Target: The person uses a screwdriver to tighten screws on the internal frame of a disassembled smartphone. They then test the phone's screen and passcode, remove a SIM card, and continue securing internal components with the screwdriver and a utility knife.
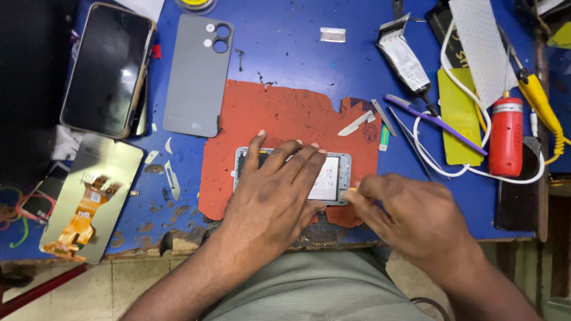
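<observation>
Red mat [279,113]: phone [333,178] pinned under flat, spread left hand [270,190]; right hand [410,214] fingertips pinched at its right edge.

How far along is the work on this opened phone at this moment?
Done: the grey back cover is off and lies apart on the blue mat; a detached screen panel with orange flex lies at left. In hand: the left hand presses down on the opened phone, with its battery exposed, while the right hand works at its right edge; any tool is too small to tell. Left: phone not reassembled.
</observation>
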